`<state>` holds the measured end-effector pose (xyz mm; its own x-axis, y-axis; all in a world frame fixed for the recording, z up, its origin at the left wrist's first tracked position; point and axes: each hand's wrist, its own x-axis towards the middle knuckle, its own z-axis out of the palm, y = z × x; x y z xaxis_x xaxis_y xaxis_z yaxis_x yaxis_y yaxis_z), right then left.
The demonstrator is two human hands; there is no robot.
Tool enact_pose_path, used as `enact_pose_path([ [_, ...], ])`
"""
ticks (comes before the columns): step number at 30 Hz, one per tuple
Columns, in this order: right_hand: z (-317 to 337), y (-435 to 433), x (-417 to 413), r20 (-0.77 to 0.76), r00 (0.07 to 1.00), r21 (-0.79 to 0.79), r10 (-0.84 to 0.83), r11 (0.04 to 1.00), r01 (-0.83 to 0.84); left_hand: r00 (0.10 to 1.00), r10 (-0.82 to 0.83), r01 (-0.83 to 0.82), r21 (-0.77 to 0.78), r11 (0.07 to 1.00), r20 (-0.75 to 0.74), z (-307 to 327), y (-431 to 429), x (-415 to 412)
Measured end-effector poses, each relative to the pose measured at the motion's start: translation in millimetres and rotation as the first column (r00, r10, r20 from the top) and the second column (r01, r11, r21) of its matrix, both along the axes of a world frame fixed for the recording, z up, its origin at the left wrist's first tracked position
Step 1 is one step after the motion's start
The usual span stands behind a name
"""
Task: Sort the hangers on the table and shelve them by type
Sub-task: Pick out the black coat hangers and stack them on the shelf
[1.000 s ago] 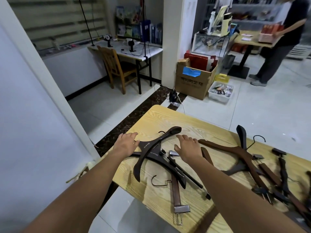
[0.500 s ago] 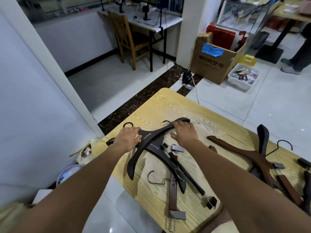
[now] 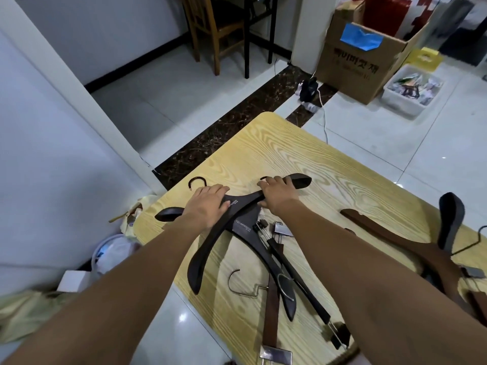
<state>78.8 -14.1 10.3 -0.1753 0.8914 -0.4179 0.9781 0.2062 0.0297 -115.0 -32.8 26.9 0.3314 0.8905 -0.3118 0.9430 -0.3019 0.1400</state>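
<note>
Two dark wooden coat hangers [image 3: 245,219] cross; your right hand [image 3: 279,197] grips the top one's far-right arm, left hand [image 3: 208,204] pressing flat at its bend.

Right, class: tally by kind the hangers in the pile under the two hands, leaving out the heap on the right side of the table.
Dark curved coat hangers: 2
Straight clip hangers: 2, one brown, one black
Total: 4
</note>
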Motion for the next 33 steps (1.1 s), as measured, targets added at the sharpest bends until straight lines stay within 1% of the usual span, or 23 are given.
enact_pose_path([
  [4, -9.4, 10.3, 6.4, 0.07, 0.997, -0.041, 0.018, 0.999, -0.015, 1.0, 0.0, -0.001, 0.034, 0.999, 0.03, -4.4, 5.1, 1.1],
  [9, -15.5, 6.9, 9.4, 0.148, 0.985, 0.016, 0.086, 0.996, -0.089, 0.999, 0.016, -0.02, 0.089, 0.996, 0.044, -7.9, 10.2, -2.7],
  [11, -17.2, 4.6, 11.8, 0.129, 0.987, 0.011, 0.095, 0.995, -0.097, 0.999, 0.02, -0.024, 0.102, 0.994, 0.041, -8.0, 10.8, -4.7],
  [15, -21.6, -0.8, 20.3, 0.04, 0.995, 0.023, 0.086, 0.996, -0.087, 0.999, 0.021, -0.024, 0.133, 0.991, 0.027, -6.2, 15.2, -8.3],
  [18, -19.9, -8.4, 27.1, 0.002, 0.997, 0.069, 0.073, 0.995, -0.073, 1.0, 0.021, -0.022, 0.125, 0.992, 0.006, -5.0, 16.5, -7.2],
  [22, -12.7, -12.7, 34.6, 0.057, 0.99, 0.106, 0.129, 0.985, -0.135, 1.0, 0.021, -0.02, 0.109, 0.994, -0.005, 0.1, 16.7, -4.2],
  [26, -2.7, -18.2, 39.6, 0.071, 0.988, 0.112, 0.134, 0.984, -0.141, 1.0, 0.016, -0.013, 0.123, 0.992, -0.019, 10.2, 14.4, -1.6],
  [33, 23.6, -33.6, 54.7, 0.037, 0.998, 0.188, 0.052, 0.981, -0.058, 0.999, 0.033, -0.026, 0.173, 0.984, -0.035, 38.2, 14.5, -2.2],
])
